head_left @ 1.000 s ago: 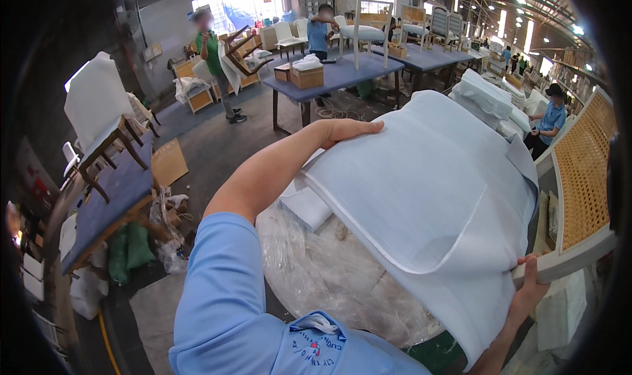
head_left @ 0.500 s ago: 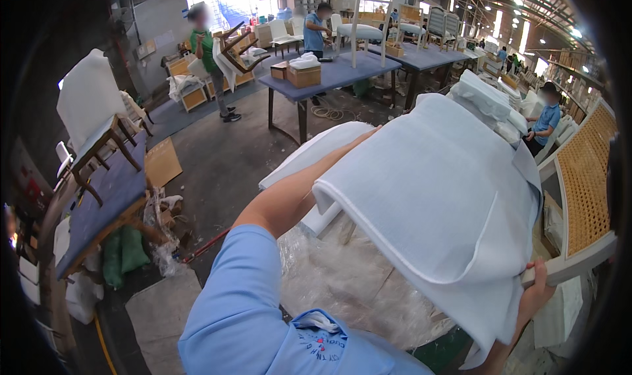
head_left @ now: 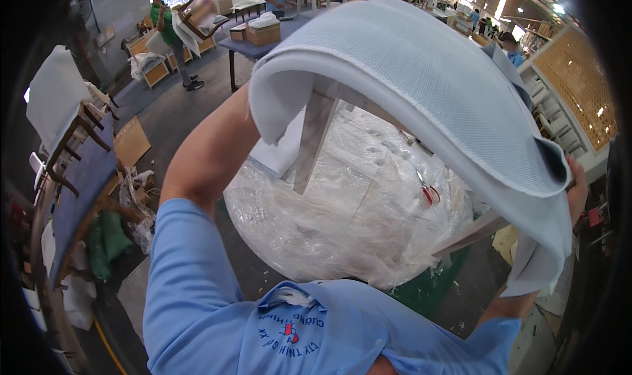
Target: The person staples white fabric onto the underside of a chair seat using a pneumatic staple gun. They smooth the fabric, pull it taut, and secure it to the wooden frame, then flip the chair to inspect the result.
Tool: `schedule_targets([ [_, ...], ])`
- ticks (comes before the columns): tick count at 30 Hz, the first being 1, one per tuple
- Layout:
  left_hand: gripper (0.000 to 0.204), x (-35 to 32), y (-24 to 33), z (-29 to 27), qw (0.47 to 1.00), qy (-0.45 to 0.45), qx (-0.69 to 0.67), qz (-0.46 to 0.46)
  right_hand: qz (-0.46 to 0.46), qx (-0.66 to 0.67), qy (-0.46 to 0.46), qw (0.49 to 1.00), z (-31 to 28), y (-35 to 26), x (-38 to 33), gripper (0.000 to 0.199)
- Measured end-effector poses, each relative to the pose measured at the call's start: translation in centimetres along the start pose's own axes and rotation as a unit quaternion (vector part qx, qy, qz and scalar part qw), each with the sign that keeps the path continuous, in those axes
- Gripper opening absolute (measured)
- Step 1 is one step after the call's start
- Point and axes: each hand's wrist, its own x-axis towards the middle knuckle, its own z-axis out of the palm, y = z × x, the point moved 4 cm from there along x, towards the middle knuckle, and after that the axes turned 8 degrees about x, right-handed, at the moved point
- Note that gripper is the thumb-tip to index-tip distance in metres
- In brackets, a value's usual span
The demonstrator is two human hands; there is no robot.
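Note:
A chair tilts up in front of me, its seat (head_left: 408,72) covered in pale blue-white fabric whose padded edges hang down in a curve. Bare wooden legs (head_left: 315,134) show beneath the cover. At the right stands its pale-framed cane back (head_left: 576,79). My right hand (head_left: 578,189) is closed on the chair at the seat's right rear corner, beside a fold of the fabric. My left forearm reaches up behind the left edge of the cover, which hides that hand and its fingers.
Below the chair is a round surface wrapped in clear plastic (head_left: 329,223), with red-handled scissors (head_left: 429,194) on it. A blue-topped bench (head_left: 85,184) at left bears an upholstered chair (head_left: 58,105). Farther off, a person in green (head_left: 168,29) holds a chair near another blue table (head_left: 247,48).
The chair has been raised and tilted, so its legs and the plastic-wrapped surface with the scissors now show beneath it. My view has dropped lower, and both arms have lifted with the chair.

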Motion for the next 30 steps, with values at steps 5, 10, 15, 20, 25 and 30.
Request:
schedule_targets([
  [5,0.084,-5.8,1.7,0.3,0.987,0.16,-0.024,0.023,0.049,-0.006,-0.092,0.995,-1.3,-1.9,7.6,0.021],
  [10,0.084,-11.3,3.1,4.6,0.946,0.317,-0.062,0.029,0.006,0.018,-0.169,0.985,-3.2,0.5,14.1,0.022],
  [15,0.085,-16.6,5.3,14.5,0.887,0.438,-0.145,-0.009,-0.053,0.035,-0.216,0.974,-3.7,5.0,19.9,0.038],
  [20,0.088,-19.8,9.0,25.5,0.803,0.463,-0.369,-0.074,-0.028,0.071,-0.32,0.944,-2.1,9.4,24.1,0.038],
  [25,0.101,-20.2,12.5,32.6,0.779,0.455,-0.397,-0.172,0.017,0.074,-0.382,0.921,-2.0,14.4,26.7,0.04],
  [30,0.106,-18.5,14.9,36.0,0.803,0.447,-0.35,-0.181,0.031,0.094,-0.395,0.914,-0.6,17.8,29.0,0.038],
])
